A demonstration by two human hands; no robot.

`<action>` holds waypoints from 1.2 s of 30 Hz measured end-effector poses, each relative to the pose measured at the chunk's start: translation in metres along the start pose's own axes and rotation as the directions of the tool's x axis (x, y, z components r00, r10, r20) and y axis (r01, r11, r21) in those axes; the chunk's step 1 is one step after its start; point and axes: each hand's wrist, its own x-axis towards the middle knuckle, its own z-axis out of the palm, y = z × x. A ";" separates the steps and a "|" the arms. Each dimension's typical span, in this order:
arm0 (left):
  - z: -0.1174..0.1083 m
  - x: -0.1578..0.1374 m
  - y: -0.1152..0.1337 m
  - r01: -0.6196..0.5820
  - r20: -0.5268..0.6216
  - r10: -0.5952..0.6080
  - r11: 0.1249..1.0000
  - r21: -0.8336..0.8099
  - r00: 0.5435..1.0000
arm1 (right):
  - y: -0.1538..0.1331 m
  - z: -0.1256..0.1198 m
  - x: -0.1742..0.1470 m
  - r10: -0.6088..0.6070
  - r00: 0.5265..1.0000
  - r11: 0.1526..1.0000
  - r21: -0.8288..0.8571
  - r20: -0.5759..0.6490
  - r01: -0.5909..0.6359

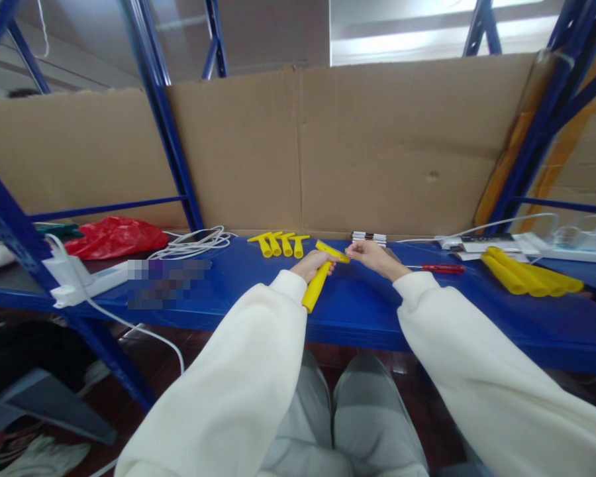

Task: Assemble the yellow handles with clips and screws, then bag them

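Observation:
My left hand [310,266] is closed around a yellow T-shaped tool [316,289], just below its head. The tool's tubular handle slants down toward me, past my left wrist. Its flat crossbar points to the right. At the right end of that crossbar, my right hand [370,257] has its fingers pinched together. Whatever small thing may be between those fingertips is hidden. A red-handled screwdriver [442,269] lies on the blue table just to the right of my right hand.
Several yellow T-shaped tools [287,248] lie in a row at the back. Yellow tubular pieces [519,275] rest at the right. A small white stack [369,237] stands behind my right hand. Left are a white cable [198,244], a red plastic bag [116,237] and a power strip [104,277].

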 end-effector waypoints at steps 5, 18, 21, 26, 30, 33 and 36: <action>0.001 -0.001 -0.001 -0.004 0.024 0.005 0.999 -0.045 1.000 | -0.001 0.004 -0.002 -0.028 0.999 0.999 -0.014 0.027 0.028; -0.001 0.005 -0.004 -0.003 0.041 0.005 0.999 -0.050 0.999 | -0.002 0.007 -0.001 -0.076 0.996 0.993 -0.090 0.055 0.080; -0.001 0.004 -0.004 0.004 0.042 -0.002 0.999 -0.049 0.999 | -0.004 0.009 -0.001 -0.062 0.997 0.991 -0.118 0.046 0.067; -0.001 0.005 -0.005 0.009 0.029 -0.007 0.997 -0.072 1.000 | -0.007 0.012 -0.002 -0.055 0.998 0.983 -0.173 0.024 0.058; -0.001 0.005 -0.004 0.023 0.037 -0.020 0.996 -0.086 0.999 | -0.007 0.012 -0.003 -0.091 0.996 0.977 -0.193 0.025 0.094; -0.001 0.005 -0.004 0.027 0.040 -0.023 0.995 -0.095 0.999 | -0.007 0.012 -0.003 -0.117 0.993 0.966 -0.231 0.004 0.114; -0.001 0.004 -0.003 0.022 0.039 -0.019 0.995 -0.094 0.999 | -0.008 0.013 -0.004 -0.127 0.992 0.950 -0.288 -0.010 0.118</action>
